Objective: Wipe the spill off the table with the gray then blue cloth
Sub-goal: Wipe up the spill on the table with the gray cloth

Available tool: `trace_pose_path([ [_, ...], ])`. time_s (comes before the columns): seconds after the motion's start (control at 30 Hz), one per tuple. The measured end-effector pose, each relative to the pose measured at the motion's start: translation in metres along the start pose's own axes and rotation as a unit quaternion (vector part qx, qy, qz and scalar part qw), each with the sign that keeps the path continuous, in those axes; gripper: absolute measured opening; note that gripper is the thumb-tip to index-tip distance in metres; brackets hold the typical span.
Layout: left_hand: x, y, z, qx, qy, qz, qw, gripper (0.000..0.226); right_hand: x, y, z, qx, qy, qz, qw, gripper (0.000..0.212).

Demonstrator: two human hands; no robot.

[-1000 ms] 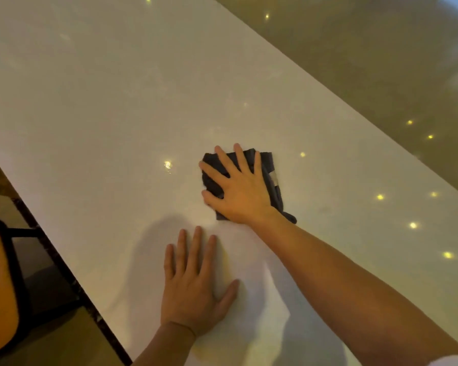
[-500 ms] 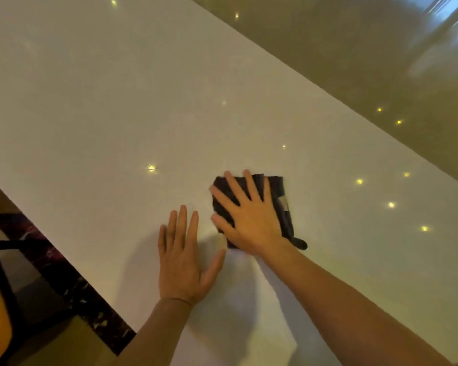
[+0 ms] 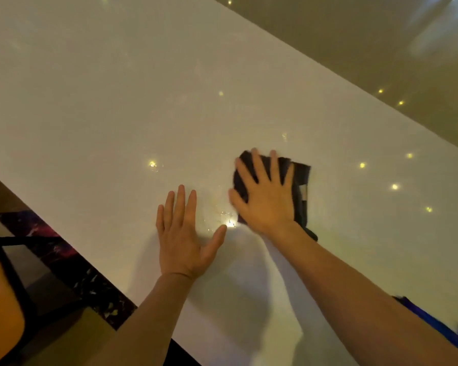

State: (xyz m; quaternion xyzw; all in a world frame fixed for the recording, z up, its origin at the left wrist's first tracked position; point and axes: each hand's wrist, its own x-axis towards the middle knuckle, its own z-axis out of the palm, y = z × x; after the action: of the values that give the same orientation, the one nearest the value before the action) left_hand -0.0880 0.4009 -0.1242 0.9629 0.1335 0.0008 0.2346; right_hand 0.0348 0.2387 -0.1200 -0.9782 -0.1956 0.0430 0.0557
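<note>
My right hand (image 3: 266,198) lies flat with spread fingers on the folded dark gray cloth (image 3: 300,192), pressing it onto the white table (image 3: 103,101). Wet droplets of the spill (image 3: 221,213) glisten just left of the cloth, between my two hands. Palm down on the bare tabletop rests my left hand (image 3: 184,235), fingers apart and holding nothing. A strip of the blue cloth (image 3: 434,322) shows at the lower right, partly hidden behind my right forearm.
The table's near edge runs diagonally at the lower left, with dark marbled floor (image 3: 64,262) and an orange chair with a black frame (image 3: 0,299) below it. The far edge runs diagonally at the upper right. Small ceiling lights reflect on the glossy top.
My right hand has slid the gray cloth toward me and then slightly right, uncovering wet droplets beside it. My left hand stays planted on the table. The blue cloth has come into view.
</note>
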Motion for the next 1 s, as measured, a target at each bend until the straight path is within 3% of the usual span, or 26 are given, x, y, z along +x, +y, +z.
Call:
trace_pose_path([
  [0.1, 0.001, 0.000, -0.002, -0.004, -0.001, 0.000, 1.000, 0.096, -0.091, -0.016, 0.016, -0.008, -0.036, -0.275, 0.961, 0.063],
  [0.2, 0.000, 0.006, -0.002, 0.024, -0.006, 0.015, 1.000, 0.096, -0.136, 0.052, 0.009, 0.003, -0.070, -0.371, 0.926, 0.062],
  [0.27, -0.001, 0.006, 0.000, 0.052, -0.009, 0.020, 0.998, 0.096, -0.125, 0.103, 0.000, -0.028, -0.045, -0.279, 0.959, 0.064],
  [0.33, 0.000, 0.008, 0.003, 0.089, -0.021, 0.017, 0.996, 0.098, -0.095, 0.138, -0.011, -0.046, -0.021, -0.033, 0.998, 0.065],
  [0.4, 0.001, 0.009, 0.005, 0.115, -0.044, 0.000, 0.992, 0.098, -0.068, 0.132, -0.018, -0.001, -0.024, 0.208, 0.978, 0.070],
  [0.47, 0.002, 0.010, 0.007, 0.127, -0.057, -0.025, 0.990, 0.097, -0.069, 0.094, -0.014, 0.035, -0.042, 0.261, 0.964, 0.077],
  [0.57, 0.004, 0.011, 0.006, 0.151, -0.071, -0.047, 0.985, 0.095, -0.139, 0.022, 0.010, 0.029, -0.013, 0.069, 0.997, 0.074],
  [0.63, 0.004, 0.012, 0.006, 0.157, -0.082, -0.049, 0.983, 0.093, -0.202, 0.006, 0.021, 0.005, -0.038, -0.088, 0.995, 0.068],
  [0.7, 0.003, 0.013, 0.004, 0.153, -0.084, -0.048, 0.983, 0.093, -0.221, 0.035, 0.019, -0.009, -0.058, -0.227, 0.972, 0.064],
  [0.77, 0.003, 0.012, 0.004, 0.153, -0.087, -0.052, 0.983, 0.094, -0.195, 0.083, 0.011, -0.016, -0.045, -0.269, 0.962, 0.062],
  [0.8, 0.004, 0.011, 0.004, 0.155, -0.089, -0.052, 0.983, 0.095, -0.171, 0.107, 0.007, -0.019, -0.030, -0.216, 0.976, 0.062],
  [0.87, 0.004, 0.010, 0.005, 0.158, -0.088, -0.049, 0.982, 0.096, -0.114, 0.147, -0.005, -0.010, -0.010, 0.012, 1.000, 0.062],
  [0.93, 0.005, 0.009, 0.005, 0.160, -0.086, -0.048, 0.982, 0.097, -0.066, 0.157, -0.012, 0.030, 0.005, 0.248, 0.968, 0.064],
  [1.0, 0.005, 0.010, 0.007, 0.156, -0.079, -0.049, 0.983, 0.097, -0.041, 0.130, -0.010, 0.069, 0.006, 0.356, 0.932, 0.070],
])
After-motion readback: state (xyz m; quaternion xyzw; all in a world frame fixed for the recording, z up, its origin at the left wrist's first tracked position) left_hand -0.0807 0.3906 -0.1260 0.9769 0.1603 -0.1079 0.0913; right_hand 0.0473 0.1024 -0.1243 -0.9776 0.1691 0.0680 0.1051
